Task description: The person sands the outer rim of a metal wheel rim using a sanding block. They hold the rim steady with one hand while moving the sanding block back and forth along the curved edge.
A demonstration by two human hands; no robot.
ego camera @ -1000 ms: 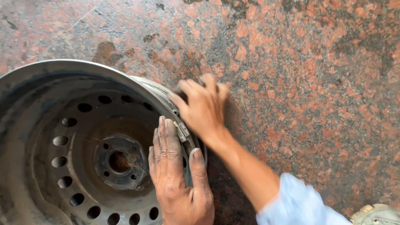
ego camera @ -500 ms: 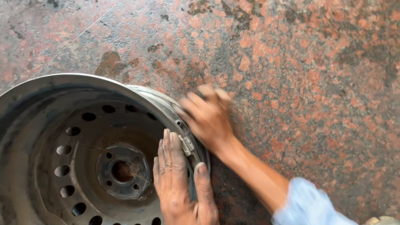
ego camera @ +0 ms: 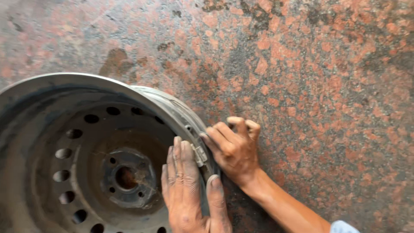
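Straddling the steel wheel rim (ego camera: 86,142) edge — left hand (ego camera: 185,190) flat inside, right hand (ego camera: 233,149) curled outside.

The left hand (ego camera: 187,190) is laid flat, palm down, at the near edge. Its four fingers are held together and pointed far, and the thumb is spread to the right. The right hand (ego camera: 233,149) is curled, just to the right of it, with fingers bent. The bare right forearm is stretched toward the near right.
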